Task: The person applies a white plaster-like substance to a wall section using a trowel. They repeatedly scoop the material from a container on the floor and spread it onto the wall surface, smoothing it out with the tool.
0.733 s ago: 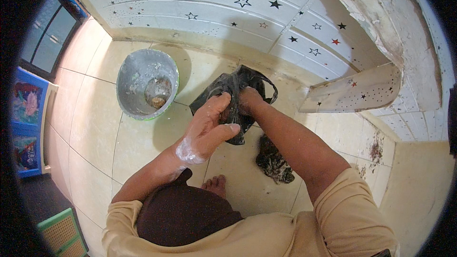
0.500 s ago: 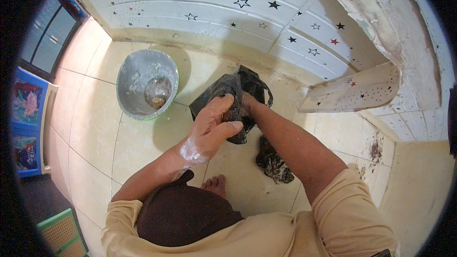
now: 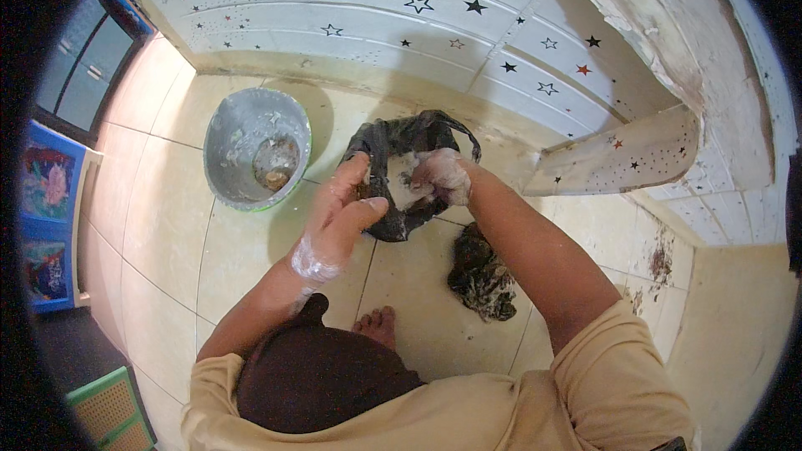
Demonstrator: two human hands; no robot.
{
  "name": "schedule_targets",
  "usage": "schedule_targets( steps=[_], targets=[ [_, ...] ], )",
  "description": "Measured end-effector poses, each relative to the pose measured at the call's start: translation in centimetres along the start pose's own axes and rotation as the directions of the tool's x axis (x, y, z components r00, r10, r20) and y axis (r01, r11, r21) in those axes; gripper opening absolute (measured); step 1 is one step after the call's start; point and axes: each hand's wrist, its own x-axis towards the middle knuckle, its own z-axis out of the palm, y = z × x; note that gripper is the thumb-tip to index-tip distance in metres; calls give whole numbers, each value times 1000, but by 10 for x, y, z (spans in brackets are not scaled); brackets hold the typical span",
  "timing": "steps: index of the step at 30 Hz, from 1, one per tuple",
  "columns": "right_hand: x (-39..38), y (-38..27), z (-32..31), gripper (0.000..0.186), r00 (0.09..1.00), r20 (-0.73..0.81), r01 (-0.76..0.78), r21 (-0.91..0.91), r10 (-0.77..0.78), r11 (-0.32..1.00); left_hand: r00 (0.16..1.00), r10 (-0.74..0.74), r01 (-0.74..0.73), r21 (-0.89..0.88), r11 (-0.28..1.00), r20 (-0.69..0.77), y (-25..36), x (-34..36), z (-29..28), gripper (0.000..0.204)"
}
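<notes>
A crumpled black plastic bag hangs over the tiled floor with its mouth spread wide, showing white powder inside. Its left side is gripped by my left hand, thumb toward me; a white smear covers that wrist. My right hand, coated in white, reaches into the mouth with its fingers curled down at the powder. Whatever those fingers hold is hidden. Below the right forearm lies a dark, crumpled bundle streaked with white. A grey bucket with a green outside stands left of the bag, whitish residue on its walls.
A white wall with star patterns runs behind, and a low curved ledge juts out at the right. Dark debris marks the right floor edge. Blue drawers and a green-framed piece stand at the left. My foot is near.
My right hand has drawn back from deep in the bag and shows white-coated. The bag's mouth has spread, revealing powder. My left hand has shifted slightly left with the bag's edge.
</notes>
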Motion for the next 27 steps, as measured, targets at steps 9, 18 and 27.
schedule_targets(
  steps=[9,18,27],
  targets=[
    [-25,-7,-16,15,981,-192,32,175,2,984,997,59,-54,108,993,-42,-4,3,-8,43],
    [-5,29,-30,17,998,12,48,394,-57,918,993,79,-67,130,989,-93,1,4,6,49],
    [-40,5,-18,23,996,-35,86,453,-78,887,976,112,-73,199,977,-188,-9,2,-1,48]
  ],
)
